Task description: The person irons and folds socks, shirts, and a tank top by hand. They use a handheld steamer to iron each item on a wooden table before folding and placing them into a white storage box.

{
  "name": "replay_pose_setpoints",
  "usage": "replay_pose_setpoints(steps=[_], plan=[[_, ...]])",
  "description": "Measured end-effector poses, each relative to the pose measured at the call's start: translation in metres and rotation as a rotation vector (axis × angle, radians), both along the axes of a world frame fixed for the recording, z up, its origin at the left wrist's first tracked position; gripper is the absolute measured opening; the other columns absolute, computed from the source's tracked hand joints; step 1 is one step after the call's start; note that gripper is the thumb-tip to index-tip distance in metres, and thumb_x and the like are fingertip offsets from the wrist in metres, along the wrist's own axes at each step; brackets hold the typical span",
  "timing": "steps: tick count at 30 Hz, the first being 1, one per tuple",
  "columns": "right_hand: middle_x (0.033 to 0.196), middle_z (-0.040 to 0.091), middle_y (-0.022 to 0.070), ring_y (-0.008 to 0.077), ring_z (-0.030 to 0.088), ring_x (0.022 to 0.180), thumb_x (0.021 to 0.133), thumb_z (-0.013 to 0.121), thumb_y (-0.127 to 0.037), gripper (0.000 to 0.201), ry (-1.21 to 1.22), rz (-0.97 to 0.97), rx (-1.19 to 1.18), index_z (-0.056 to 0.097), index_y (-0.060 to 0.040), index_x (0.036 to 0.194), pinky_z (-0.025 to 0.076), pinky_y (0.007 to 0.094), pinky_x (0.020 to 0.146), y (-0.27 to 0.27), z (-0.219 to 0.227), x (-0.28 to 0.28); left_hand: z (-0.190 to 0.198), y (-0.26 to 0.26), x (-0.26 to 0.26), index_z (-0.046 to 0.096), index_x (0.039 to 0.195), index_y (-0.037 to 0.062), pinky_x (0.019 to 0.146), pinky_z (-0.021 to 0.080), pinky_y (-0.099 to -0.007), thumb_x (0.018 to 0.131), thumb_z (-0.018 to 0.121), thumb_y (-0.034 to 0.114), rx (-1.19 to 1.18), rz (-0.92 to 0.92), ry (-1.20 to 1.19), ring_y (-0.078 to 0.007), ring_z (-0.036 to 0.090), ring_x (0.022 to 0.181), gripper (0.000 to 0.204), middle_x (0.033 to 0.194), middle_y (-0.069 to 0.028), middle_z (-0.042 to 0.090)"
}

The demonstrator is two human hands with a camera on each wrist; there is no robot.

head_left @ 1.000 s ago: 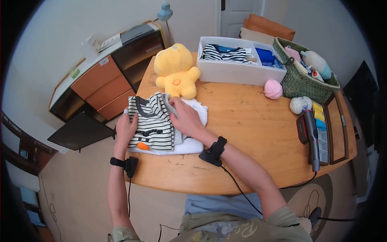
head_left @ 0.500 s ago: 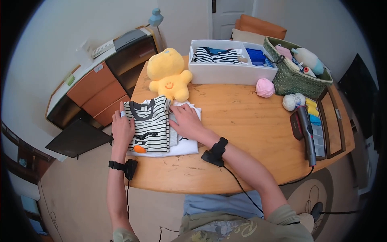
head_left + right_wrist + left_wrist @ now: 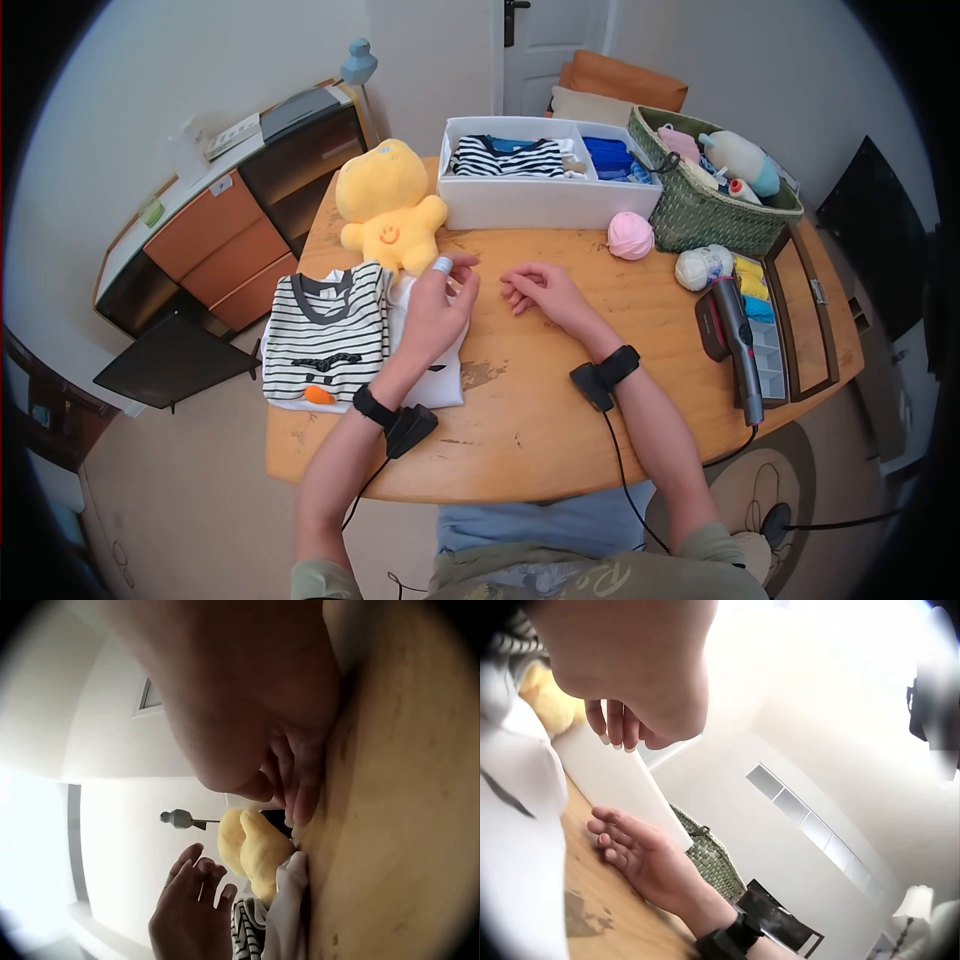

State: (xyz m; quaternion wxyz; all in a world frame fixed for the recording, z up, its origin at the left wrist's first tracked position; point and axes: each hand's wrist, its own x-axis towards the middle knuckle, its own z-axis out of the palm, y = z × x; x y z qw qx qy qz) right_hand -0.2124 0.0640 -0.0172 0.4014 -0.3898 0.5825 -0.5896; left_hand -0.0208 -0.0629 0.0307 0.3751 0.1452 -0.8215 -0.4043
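My left hand (image 3: 436,312) hovers over the right part of a white garment (image 3: 448,375), its fingers loosely bent around nothing. Beside that lies a folded striped shirt (image 3: 345,335) with a dark collar and an orange patch, on top of the white cloth. My right hand (image 3: 556,298) is over the bare wood to the right, fingers relaxed and holding nothing. In the left wrist view the right hand (image 3: 649,859) shows its palm side, close over the table. Just behind the clothes sits a yellow plush toy (image 3: 392,215) with a smiling mark on its belly.
At the back stands a white box (image 3: 540,205) of folded clothes, with a green woven basket (image 3: 705,215) to its right. Pink yarn (image 3: 630,236), white yarn (image 3: 703,267), a corded styling tool (image 3: 738,340) and an open compartment case (image 3: 800,320) lie on the right side.
Both hands have left the striped shirt and moved right; the left now hangs over the white garment, the right over the wood. The head view has shifted, while the clothes lie much as before.
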Motion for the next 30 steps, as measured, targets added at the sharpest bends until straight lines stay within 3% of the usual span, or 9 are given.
replay_pose_setpoints(steps=[3,11,14,16,18,21,24,25,30], plan=[[0.099,0.072,0.0106,0.0143,0.07,0.084,0.11,0.057,-0.021,0.03,-0.099,-0.038,-0.044,0.067,0.0039,0.122,0.06,0.0275,0.075,0.009,0.003,-0.008,-0.021,0.01,-0.025,0.069,0.112,0.002,0.069,0.049,-0.0253,0.098,0.068,0.013,0.198,-0.061,-0.091,-0.0092,0.061,0.078,0.018,0.088,-0.0017,0.068],[0.095,0.073,0.0091,0.0137,0.07,0.08,0.109,0.06,-0.022,0.029,-0.027,-0.078,0.02,0.067,0.0031,0.12,0.059,0.0262,0.071,0.004,0.016,-0.003,-0.048,0.024,-0.033,0.067,0.112,0.0015,0.06,0.043,-0.0234,0.099,0.064,0.008,0.263,-0.115,-0.14,-0.0053,0.055,0.068,0.016,0.078,0.001,0.061],[0.092,0.073,0.007,0.0124,0.07,0.078,0.108,0.06,-0.022,0.028,0.21,-0.161,-0.037,0.068,0.0032,0.117,0.057,0.0255,0.068,-0.006,0.046,-0.025,-0.045,0.027,-0.032,0.065,0.11,0.0003,0.057,0.042,-0.0246,0.098,0.064,0.008,0.25,-0.105,-0.169,-0.0063,0.053,0.062,0.013,0.074,0.0,0.059],[0.088,0.074,0.0061,0.0088,0.069,0.078,0.106,0.061,-0.019,0.024,0.387,-0.345,-0.103,0.071,0.0019,0.111,0.055,0.0239,0.067,-0.021,0.076,-0.049,-0.041,0.028,-0.033,0.064,0.107,0.0001,0.056,0.043,-0.0264,0.099,0.064,0.009,0.251,-0.088,-0.167,-0.0089,0.055,0.061,0.012,0.074,-0.0024,0.059],[0.093,0.077,0.0136,0.0182,0.074,0.08,0.102,0.065,-0.022,0.025,0.566,-0.466,-0.102,0.072,0.0016,0.107,0.058,0.0309,0.072,-0.038,0.104,-0.078,-0.047,0.028,-0.034,0.064,0.106,0.0003,0.058,0.046,-0.0315,0.098,0.063,0.009,0.155,-0.08,-0.198,-0.016,0.059,0.062,0.012,0.074,-0.0066,0.061],[0.1,0.077,0.0221,0.0343,0.076,0.091,0.098,0.066,-0.028,0.032,0.98,-0.578,0.077,0.073,0.0011,0.107,0.06,0.0416,0.08,-0.072,0.108,-0.137,-0.05,0.031,-0.034,0.063,0.105,0.0006,0.062,0.05,-0.0397,0.096,0.063,0.01,0.011,-0.047,-0.171,-0.027,0.064,0.066,0.013,0.076,-0.0121,0.063],[0.104,0.075,0.0265,0.0463,0.072,0.101,0.096,0.065,-0.034,0.039,1.214,-0.567,0.409,0.073,0.0014,0.11,0.058,0.0498,0.089,-0.088,0.119,-0.149,-0.047,0.033,-0.033,0.063,0.107,0.0005,0.067,0.052,-0.0451,0.094,0.063,0.009,-0.004,-0.042,-0.193,-0.0344,0.066,0.072,0.016,0.078,-0.0151,0.065],[0.111,0.075,0.0246,0.0439,0.071,0.109,0.097,0.064,-0.036,0.042,1.236,-0.531,0.59,0.074,0.0008,0.113,0.057,0.0501,0.092,-0.095,0.122,-0.151,-0.049,0.033,-0.033,0.063,0.107,0.0005,0.067,0.052,-0.0449,0.094,0.063,0.009,-0.01,-0.043,-0.191,-0.0342,0.066,0.072,0.016,0.078,-0.0152,0.065],[0.125,0.073,0.0226,0.0379,0.069,0.119,0.094,0.071,-0.043,0.051,1.222,-0.436,0.796,0.074,0.0012,0.118,0.056,0.0476,0.097,-0.119,0.12,-0.149,-0.051,0.033,-0.033,0.064,0.107,0.0003,0.07,0.053,-0.0443,0.094,0.063,0.01,-0.026,-0.053,-0.166,-0.0339,0.067,0.075,0.017,0.08,-0.0152,0.066]])
